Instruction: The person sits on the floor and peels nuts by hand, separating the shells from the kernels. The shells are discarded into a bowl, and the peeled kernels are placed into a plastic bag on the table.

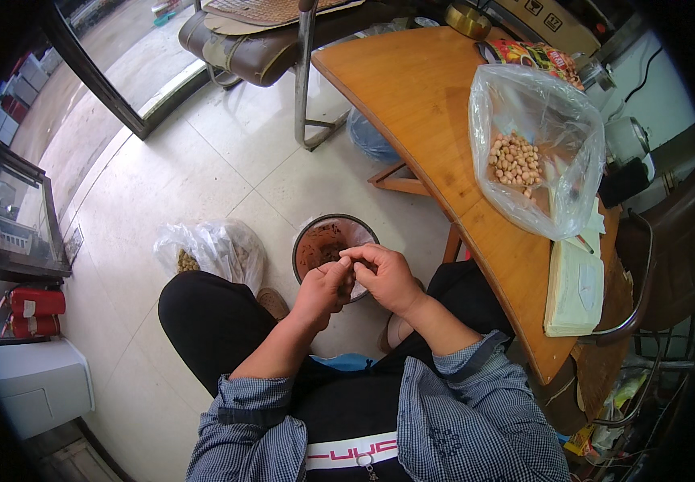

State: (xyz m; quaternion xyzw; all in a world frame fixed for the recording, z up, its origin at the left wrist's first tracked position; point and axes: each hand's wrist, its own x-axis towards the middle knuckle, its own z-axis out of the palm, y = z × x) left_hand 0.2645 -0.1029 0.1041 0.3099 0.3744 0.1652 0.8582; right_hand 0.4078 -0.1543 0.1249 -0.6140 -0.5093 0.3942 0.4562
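Observation:
Above a lined waste bin (314,241), my left hand (328,286) and my right hand (388,277) meet at their fingertips. The fingers of both are curled and pinched close together; whatever may be between them is too small or hidden to make out. Dark scraps cling to the bin's reddish inner wall, and its bottom is partly covered by my hands. On the floor beyond my left knee sits a clear plastic bag (233,247) with peanuts in their shells (188,262). An open clear plastic bag (570,138) on the table holds shelled pinkish peanuts (515,159).
A wooden table (402,78) with a curved edge stands at my right, bearing a notebook (570,295), a pen and a colourful food packet (531,57). A chair (661,259) is beyond it. Fire extinguishers (34,310) and a white cabinet (40,385) are at left.

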